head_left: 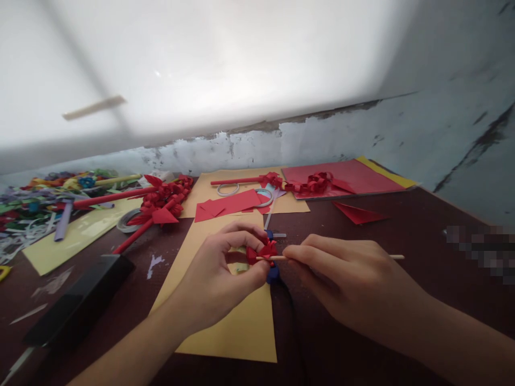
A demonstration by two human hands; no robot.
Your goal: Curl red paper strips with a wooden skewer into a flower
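The left hand point(225, 273) pinches red paper point(263, 250) between thumb and fingers; the right hand point(350, 273) pinches a thin stick point(276, 258), its tip at that paper. Best press softly (paper may tear). Under the grip: a blue tool point(273, 275), yellow paper point(245, 329).

The location is an indoor papercraft work area; whether it is part of a home or a workshop cannot be determined. Craft use is indicated by the dark tabletop point(333, 348), which carries a tan paper sheet point(225, 329) near centre, a heap of coloured paper strips point(30, 214) at far left, and a tape roll point(125, 223) at left. The far wall point(333, 142) shows chipped, worn paint.
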